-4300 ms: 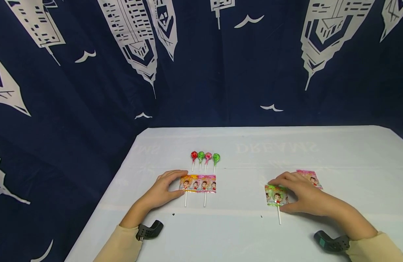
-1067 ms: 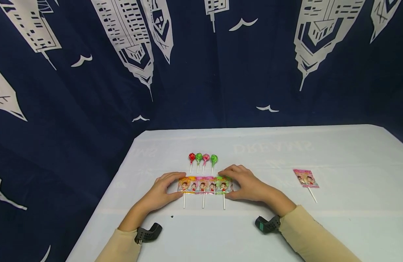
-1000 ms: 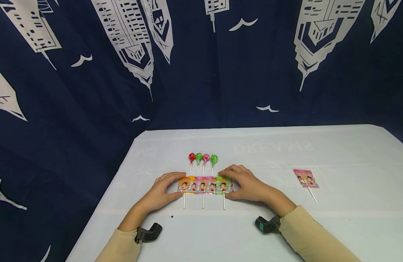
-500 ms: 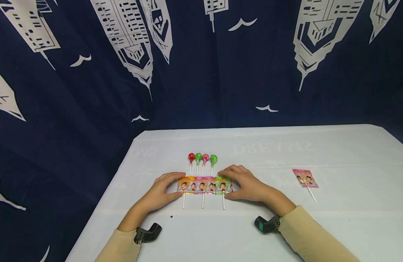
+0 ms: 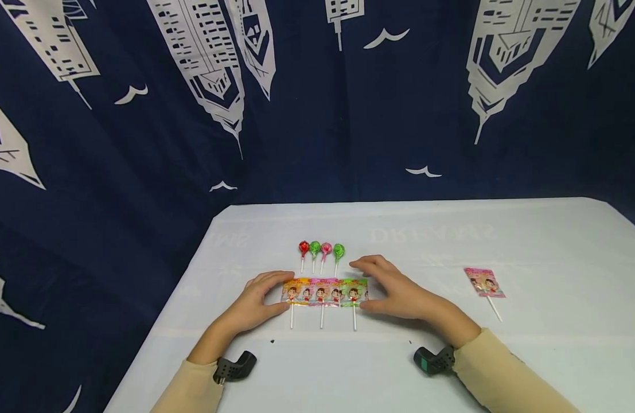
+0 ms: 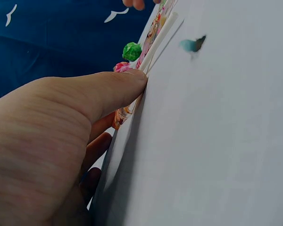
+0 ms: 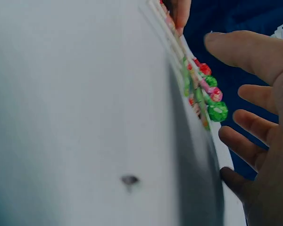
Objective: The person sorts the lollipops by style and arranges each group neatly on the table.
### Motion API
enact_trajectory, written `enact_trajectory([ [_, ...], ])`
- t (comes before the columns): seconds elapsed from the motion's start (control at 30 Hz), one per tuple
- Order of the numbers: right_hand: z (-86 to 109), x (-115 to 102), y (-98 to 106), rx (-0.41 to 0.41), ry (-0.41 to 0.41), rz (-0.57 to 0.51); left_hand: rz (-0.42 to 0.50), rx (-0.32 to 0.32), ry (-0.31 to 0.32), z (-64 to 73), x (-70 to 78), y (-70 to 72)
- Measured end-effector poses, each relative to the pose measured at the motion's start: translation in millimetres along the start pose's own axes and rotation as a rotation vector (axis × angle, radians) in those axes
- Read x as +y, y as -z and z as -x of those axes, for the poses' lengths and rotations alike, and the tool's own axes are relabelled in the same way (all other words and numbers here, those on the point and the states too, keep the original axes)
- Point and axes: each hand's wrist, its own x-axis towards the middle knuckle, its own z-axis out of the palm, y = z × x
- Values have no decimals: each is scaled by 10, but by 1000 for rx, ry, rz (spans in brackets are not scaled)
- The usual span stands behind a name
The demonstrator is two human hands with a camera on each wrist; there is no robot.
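Note:
Three flat-wrapped lollipops lie side by side on the white table, sticks toward me: orange, pink and green. My left hand holds the orange one at its left end, forefinger at the far edge and thumb at the near edge; in the left wrist view the thumb lies by a stick. Beside the green one, my right hand has its thumb and fingers spread. The right wrist view shows a gap between the right thumb and the wrappers.
Behind the row lie round lollipops: red, green, pink and another green. One more pink flat-wrapped lollipop lies at the right. A dark blue printed curtain hangs behind the table.
My right hand carried the green flat-wrapped lollipop left to the row's right end. Within the last half second it let go and drew slightly right. My left hand stays in place.

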Motion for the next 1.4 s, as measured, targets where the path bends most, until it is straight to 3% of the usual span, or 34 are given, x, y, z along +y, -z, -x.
enact_trajectory([
  [0.3, 230, -17, 198, 118, 53, 59, -6, 1, 5, 4, -19, -3],
  [0.87, 907, 342, 865, 261, -68, 202, 0, -3, 21, 19, 1, 7],
  [1.03, 1055, 478, 994, 276, -111, 177, 3, -2, 25, 21, 2, 1],
  [1.27, 1168, 657, 1012, 246, -142, 303, -1, 1, 6, 14, -6, 2],
  [1.4, 1209, 757, 1023, 231, -161, 288, -4, 4, 4, 8, -7, 5],
])
